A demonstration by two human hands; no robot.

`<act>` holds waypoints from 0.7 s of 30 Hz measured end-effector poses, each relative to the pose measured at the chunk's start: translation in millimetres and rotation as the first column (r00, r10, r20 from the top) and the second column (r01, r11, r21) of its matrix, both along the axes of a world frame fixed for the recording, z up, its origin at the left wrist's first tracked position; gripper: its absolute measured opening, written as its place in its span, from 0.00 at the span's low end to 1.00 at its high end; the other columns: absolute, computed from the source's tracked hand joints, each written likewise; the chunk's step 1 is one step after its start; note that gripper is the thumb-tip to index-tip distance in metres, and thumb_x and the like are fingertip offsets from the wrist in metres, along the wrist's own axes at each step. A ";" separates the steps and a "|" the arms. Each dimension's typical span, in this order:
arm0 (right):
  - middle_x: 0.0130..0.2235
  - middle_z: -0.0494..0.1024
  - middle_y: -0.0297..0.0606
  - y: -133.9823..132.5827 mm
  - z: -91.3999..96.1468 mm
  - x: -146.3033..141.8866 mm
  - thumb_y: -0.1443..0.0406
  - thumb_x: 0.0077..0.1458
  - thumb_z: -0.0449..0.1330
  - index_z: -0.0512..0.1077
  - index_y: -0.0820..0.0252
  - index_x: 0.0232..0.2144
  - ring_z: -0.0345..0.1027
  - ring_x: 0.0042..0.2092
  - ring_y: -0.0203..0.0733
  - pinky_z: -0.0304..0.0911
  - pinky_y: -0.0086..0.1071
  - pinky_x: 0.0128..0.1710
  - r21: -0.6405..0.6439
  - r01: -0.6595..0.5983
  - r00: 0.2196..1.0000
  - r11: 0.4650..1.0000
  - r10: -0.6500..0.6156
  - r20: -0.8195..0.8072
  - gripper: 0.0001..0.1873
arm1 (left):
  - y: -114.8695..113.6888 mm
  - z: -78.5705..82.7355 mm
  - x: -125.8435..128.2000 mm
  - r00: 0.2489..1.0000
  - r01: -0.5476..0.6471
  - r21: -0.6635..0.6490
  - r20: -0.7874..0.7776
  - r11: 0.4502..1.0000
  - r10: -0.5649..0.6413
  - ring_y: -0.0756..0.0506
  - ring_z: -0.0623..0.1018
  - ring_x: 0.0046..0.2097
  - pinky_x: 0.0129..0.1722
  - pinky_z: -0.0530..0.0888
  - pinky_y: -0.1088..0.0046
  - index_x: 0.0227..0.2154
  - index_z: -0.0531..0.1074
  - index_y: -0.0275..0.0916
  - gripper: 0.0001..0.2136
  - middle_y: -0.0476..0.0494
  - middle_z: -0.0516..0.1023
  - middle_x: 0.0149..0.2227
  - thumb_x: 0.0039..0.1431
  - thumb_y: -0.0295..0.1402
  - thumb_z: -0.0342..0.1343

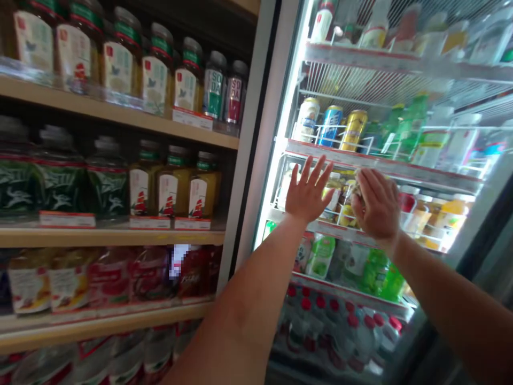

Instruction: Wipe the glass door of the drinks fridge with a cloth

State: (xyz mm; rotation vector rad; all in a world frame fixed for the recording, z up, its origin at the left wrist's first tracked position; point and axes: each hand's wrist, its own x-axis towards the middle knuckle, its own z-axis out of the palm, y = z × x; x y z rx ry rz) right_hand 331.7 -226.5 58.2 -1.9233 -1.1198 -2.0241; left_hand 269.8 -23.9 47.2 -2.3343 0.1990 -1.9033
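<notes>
My left hand [308,193] is spread with its fingers apart, in front of the middle shelves of a lit drinks fridge [344,155]. It holds nothing and looks flat, palm away from me; whether it touches the glass is hard to tell. To its right, at about the same height, my right hand [377,206] is closed over a bunched-up cloth [356,188], pale and brownish, mostly hidden by the fingers. Behind the hands stand bottles on a wire-fronted shelf, with a blue can [331,125] and a gold can [354,130] on the shelf above.
Left of the fridge, wooden shelves [120,123] hold rows of bottles with price labels. A grey upright frame [248,139] separates them from the fridge. Red-capped bottles [320,321] fill the fridge bottom. A dark door edge [481,251] runs down the right side.
</notes>
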 end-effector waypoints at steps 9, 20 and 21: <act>0.67 0.65 0.37 -8.2 -12.7 6.6 0.59 0.65 0.54 0.55 0.39 0.71 0.59 0.69 0.51 0.54 0.52 0.69 0.027 -0.086 0.996 0.996 0.084 0.040 0.33 | 0.0 -6.2 -3.1 0.998 -0.045 0.048 0.043 0.998 0.043 0.36 0.39 0.75 0.74 0.45 0.48 0.74 0.50 0.39 0.29 0.47 0.46 0.75 0.77 0.45 0.36; 0.66 0.66 0.27 -4.3 -18.1 -8.6 0.58 0.65 0.55 0.59 0.40 0.69 0.60 0.68 0.57 0.58 0.60 0.68 0.090 -0.032 0.998 0.995 0.027 0.053 0.31 | 13.4 -42.6 -11.8 0.997 0.012 0.081 0.069 0.997 -0.018 0.37 0.43 0.75 0.75 0.51 0.55 0.73 0.53 0.38 0.30 0.48 0.50 0.74 0.74 0.45 0.44; 0.66 0.66 0.27 -4.9 -17.0 -8.3 0.58 0.65 0.54 0.60 0.41 0.69 0.60 0.68 0.58 0.58 0.60 0.68 0.075 -0.024 0.997 0.997 0.018 0.079 0.31 | 13.2 -43.0 -11.6 0.997 0.015 0.075 0.071 0.997 -0.020 0.37 0.43 0.75 0.75 0.50 0.55 0.73 0.53 0.38 0.30 0.48 0.49 0.74 0.74 0.45 0.45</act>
